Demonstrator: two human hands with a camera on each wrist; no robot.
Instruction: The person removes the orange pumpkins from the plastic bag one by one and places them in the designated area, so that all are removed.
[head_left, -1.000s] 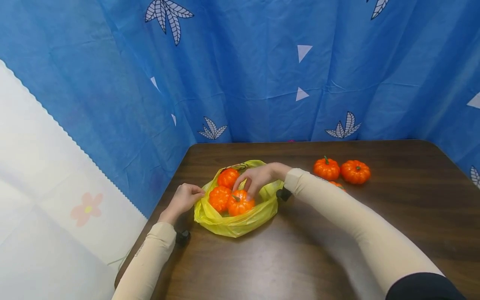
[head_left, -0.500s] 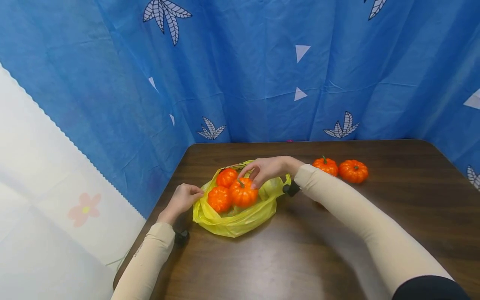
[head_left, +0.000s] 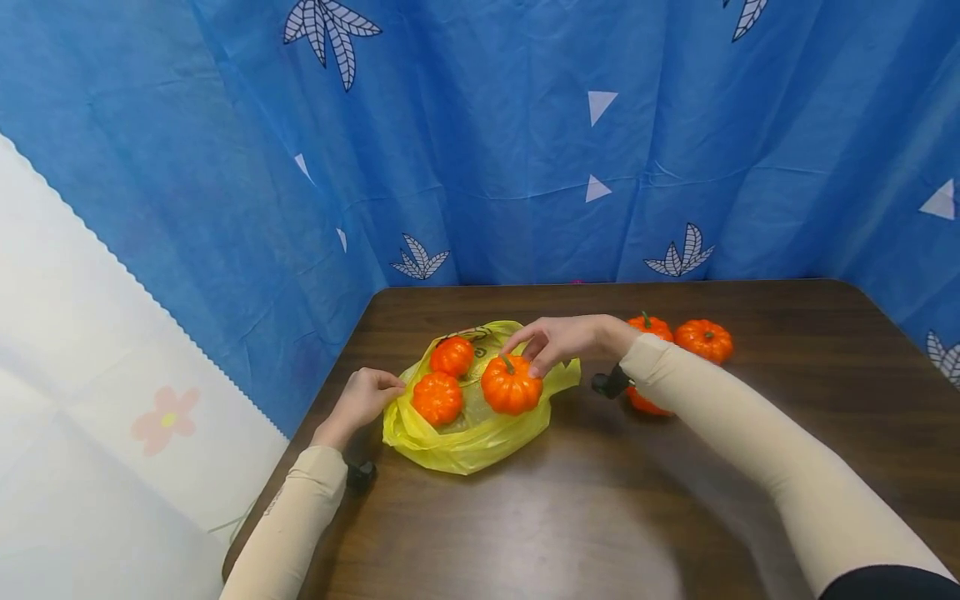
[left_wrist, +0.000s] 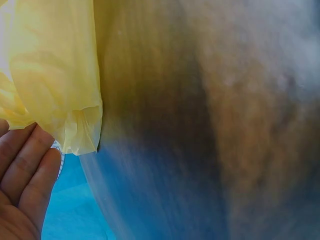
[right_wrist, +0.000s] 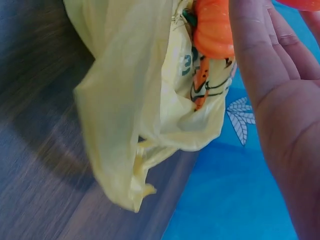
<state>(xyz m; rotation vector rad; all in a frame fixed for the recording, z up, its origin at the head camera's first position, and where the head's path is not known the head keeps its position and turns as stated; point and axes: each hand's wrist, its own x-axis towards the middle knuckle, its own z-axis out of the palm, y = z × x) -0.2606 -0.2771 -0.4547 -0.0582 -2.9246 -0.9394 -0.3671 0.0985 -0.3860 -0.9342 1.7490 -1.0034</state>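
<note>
In the head view my right hand (head_left: 562, 340) grips a small orange pumpkin (head_left: 510, 390) with a green stem, held over the right part of a yellow plastic bag (head_left: 480, 452). Two more pumpkins lie inside the bag: one at the back (head_left: 452, 357), one in front of it (head_left: 437, 398). At the bag's left rim, my left hand (head_left: 363, 402) pinches the plastic between thumb and fingers. The left wrist view has the left fingers (left_wrist: 29, 162) against the yellow plastic. The right wrist view cuts off most of the held pumpkin (right_wrist: 302, 4).
On the brown table (head_left: 525, 533), right of the bag, lie a pumpkin (head_left: 705, 340), another (head_left: 651, 325) partly behind the right sleeve, and a third (head_left: 647, 402) mostly covered by that arm. A blue curtain (head_left: 525, 150) hangs behind the table's far edge.
My right hand has lifted the pumpkin from beside the two others in the bag and carried it rightward. My left hand stays at the bag's rim.
</note>
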